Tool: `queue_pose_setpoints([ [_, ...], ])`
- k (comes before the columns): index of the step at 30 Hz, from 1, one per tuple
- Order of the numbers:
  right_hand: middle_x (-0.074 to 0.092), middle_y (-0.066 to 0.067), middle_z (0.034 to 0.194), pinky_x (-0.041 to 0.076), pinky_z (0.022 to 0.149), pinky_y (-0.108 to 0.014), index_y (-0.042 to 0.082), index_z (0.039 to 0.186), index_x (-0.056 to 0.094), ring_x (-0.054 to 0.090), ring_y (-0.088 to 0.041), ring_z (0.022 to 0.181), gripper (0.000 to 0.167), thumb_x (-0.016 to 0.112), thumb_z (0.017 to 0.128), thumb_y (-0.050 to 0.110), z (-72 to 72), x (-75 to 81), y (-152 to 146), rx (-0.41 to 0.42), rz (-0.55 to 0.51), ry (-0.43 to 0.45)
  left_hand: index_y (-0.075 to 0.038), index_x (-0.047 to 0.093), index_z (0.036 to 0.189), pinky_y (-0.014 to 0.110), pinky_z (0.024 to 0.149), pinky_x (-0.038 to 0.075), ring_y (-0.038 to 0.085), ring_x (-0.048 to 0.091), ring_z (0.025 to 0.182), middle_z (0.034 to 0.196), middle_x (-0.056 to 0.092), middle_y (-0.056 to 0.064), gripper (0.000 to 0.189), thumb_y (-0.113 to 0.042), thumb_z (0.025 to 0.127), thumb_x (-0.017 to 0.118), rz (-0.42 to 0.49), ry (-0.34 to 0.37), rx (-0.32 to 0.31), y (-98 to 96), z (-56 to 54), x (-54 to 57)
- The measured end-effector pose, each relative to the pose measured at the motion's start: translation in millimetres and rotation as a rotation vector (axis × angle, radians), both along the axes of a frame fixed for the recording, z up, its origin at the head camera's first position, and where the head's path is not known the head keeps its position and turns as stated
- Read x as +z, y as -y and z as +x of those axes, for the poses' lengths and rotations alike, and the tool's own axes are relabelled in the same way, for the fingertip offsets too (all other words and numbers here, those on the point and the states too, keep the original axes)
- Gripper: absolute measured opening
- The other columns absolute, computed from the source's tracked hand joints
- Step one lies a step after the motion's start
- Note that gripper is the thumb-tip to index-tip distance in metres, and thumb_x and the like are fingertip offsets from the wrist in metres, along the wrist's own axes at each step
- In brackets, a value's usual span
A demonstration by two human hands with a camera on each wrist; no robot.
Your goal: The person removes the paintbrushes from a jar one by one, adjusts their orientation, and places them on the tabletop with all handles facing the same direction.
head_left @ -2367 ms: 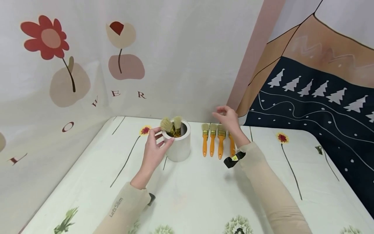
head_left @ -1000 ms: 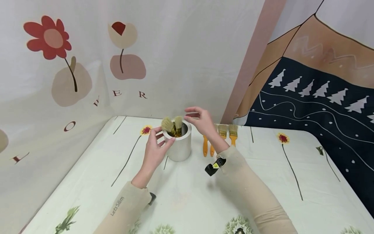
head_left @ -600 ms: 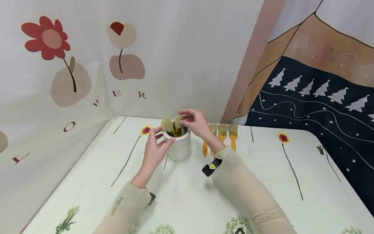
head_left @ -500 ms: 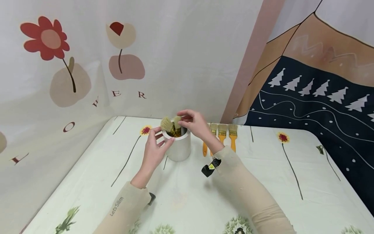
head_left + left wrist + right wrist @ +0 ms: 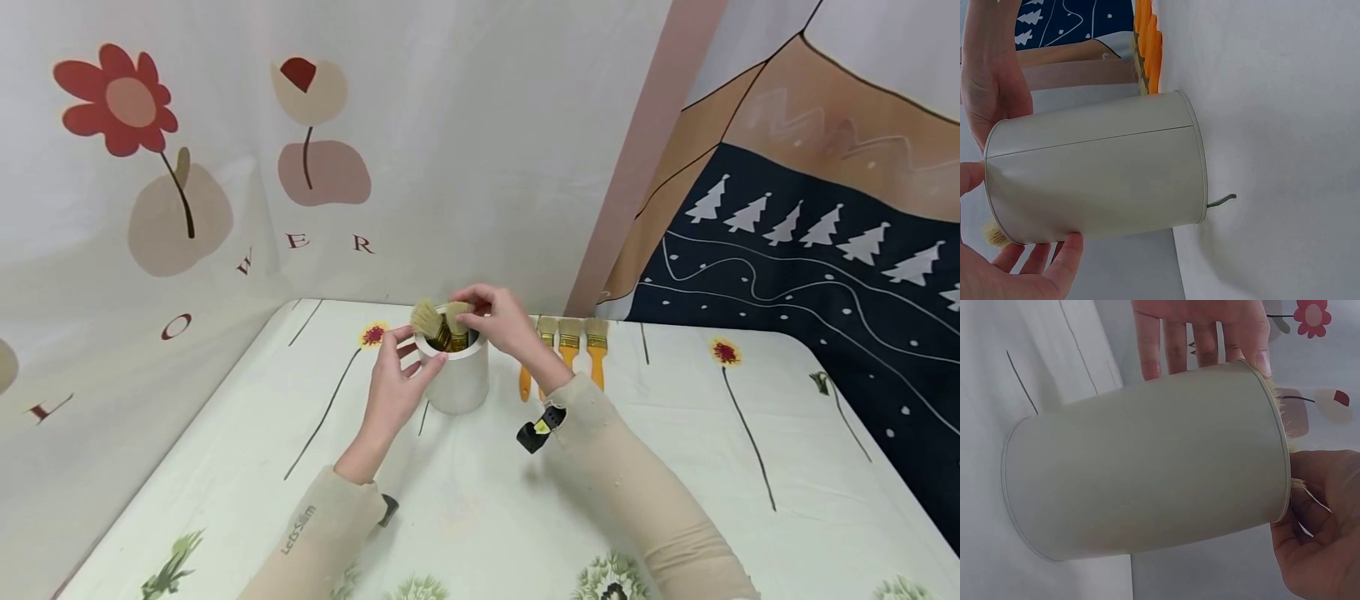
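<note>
A pale, cylindrical can [image 5: 459,387] stands upright on the table, with paintbrushes in it, bristles up. My left hand [image 5: 393,383] holds the can at its left side, thumb at the front of the rim and fingers around the wall. One brush [image 5: 426,319] leans toward the can's left rim. My right hand [image 5: 506,323] reaches over the right rim and pinches the bristles of the other paintbrush [image 5: 454,317] between thumb and fingers. The brush handles are hidden inside the can. In the right wrist view, bristles [image 5: 1298,484] show by the right fingers.
Several orange-handled paintbrushes [image 5: 570,343] lie in a row right of the can, partly covered by the right wrist. A flower-printed white cloth covers the table [image 5: 465,517]. Printed curtains [image 5: 465,167] hang close behind its back edge.
My right hand has come left from above the row of brushes to the can and taken hold of a brush's bristles. That brush's head now looks broader. The left hand has stayed at the can.
</note>
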State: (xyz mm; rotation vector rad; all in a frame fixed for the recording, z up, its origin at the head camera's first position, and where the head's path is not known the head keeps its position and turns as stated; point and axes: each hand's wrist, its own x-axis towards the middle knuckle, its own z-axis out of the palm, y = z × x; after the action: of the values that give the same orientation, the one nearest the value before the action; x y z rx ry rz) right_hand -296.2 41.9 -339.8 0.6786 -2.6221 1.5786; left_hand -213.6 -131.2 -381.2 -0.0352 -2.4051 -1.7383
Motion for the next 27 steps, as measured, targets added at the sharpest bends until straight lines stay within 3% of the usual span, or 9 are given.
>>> queue_pose_setpoints([
  [5, 0.073, -0.013, 0.111, 0.054, 0.072, -0.019, 0.006, 0.113, 0.072, 0.066, -0.021, 0.089, 0.021, 0.071, 0.092, 0.008, 0.8, 2.4, -1.2, 0.014, -0.023, -0.015, -0.004, 0.033, 0.145, 0.048, 0.113, 0.046, 0.036, 0.043, 0.139, 0.154, 0.036, 0.014, 0.067, -0.023, 0.094, 0.070, 0.001, -0.005, -0.001, 0.2, 0.1, 0.2],
  [10, 0.073, -0.013, 0.111, 0.059, 0.077, -0.026, 0.005, 0.112, 0.073, 0.069, -0.024, 0.094, 0.020, 0.070, 0.093, 0.009, 2.6, 5.9, -4.1, 0.027, -0.067, -0.052, -0.004, 0.032, 0.145, 0.048, 0.114, 0.046, 0.035, 0.044, 0.139, 0.153, 0.037, 0.014, 0.067, -0.023, 0.094, 0.071, 0.000, -0.005, 0.001, 0.0, 0.1, 0.4],
  [27, 0.075, -0.014, 0.103, 0.061, 0.085, -0.034, 0.006, 0.110, 0.075, 0.067, -0.024, 0.089, 0.021, 0.072, 0.091, 0.012, 7.4, 32.4, -12.8, -0.048, -0.170, -0.191, -0.005, 0.033, 0.146, 0.050, 0.114, 0.044, 0.035, 0.043, 0.140, 0.154, 0.037, 0.014, 0.068, -0.024, 0.093, 0.071, -0.004, 0.013, 0.000, -0.4, 0.5, 1.7],
])
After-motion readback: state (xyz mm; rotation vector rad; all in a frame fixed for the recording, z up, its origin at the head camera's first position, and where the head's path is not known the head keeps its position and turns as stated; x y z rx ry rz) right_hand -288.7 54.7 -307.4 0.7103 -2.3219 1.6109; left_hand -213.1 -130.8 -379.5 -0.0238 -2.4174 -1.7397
